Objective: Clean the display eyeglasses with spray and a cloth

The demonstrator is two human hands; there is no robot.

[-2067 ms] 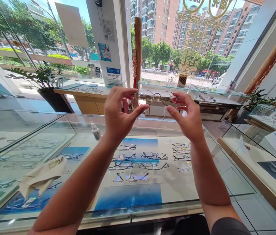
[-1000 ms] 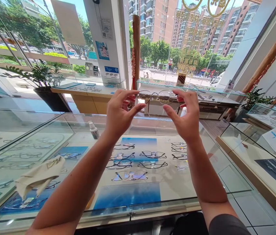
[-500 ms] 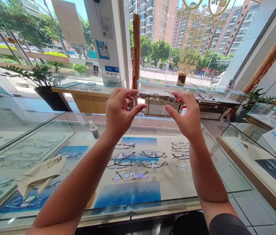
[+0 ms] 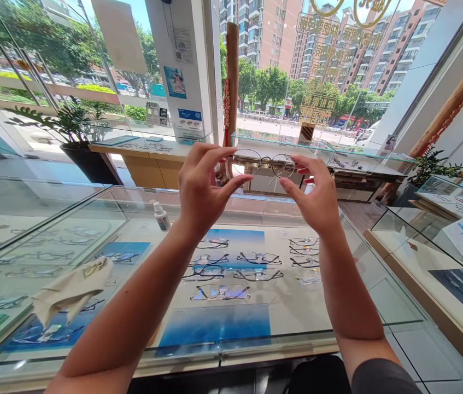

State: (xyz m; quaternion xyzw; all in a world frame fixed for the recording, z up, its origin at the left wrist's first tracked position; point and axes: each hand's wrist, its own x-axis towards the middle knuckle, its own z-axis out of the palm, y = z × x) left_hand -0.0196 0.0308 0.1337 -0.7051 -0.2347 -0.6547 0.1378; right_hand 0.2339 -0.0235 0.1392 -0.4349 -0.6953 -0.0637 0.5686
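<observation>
Between my two hands, above the glass counter, is a pair of eyeglasses (image 4: 265,158) with round lenses and a thin dark frame. My left hand (image 4: 206,183) pinches its left side with thumb and fingers closed. At the other rim, my right hand (image 4: 315,183) grips the right side in the same way. The lenses face the window, and I see the far showcase through them. A beige cleaning cloth (image 4: 71,287) lies crumpled on the counter glass, left of my left forearm. Beyond it stands a small white spray bottle (image 4: 161,216).
Rows of eyeglasses (image 4: 259,273) lie inside the glass display counter (image 4: 198,349) below my arms. Another showcase (image 4: 403,241) stands at the right. A low glass cabinet (image 4: 280,143) runs along the window, and a potted plant (image 4: 92,164) stands at the far left.
The eyeglasses have turned slightly, with the left lens now looking larger and the right one narrower. Both hands keep their hold. The whole view has shifted a little.
</observation>
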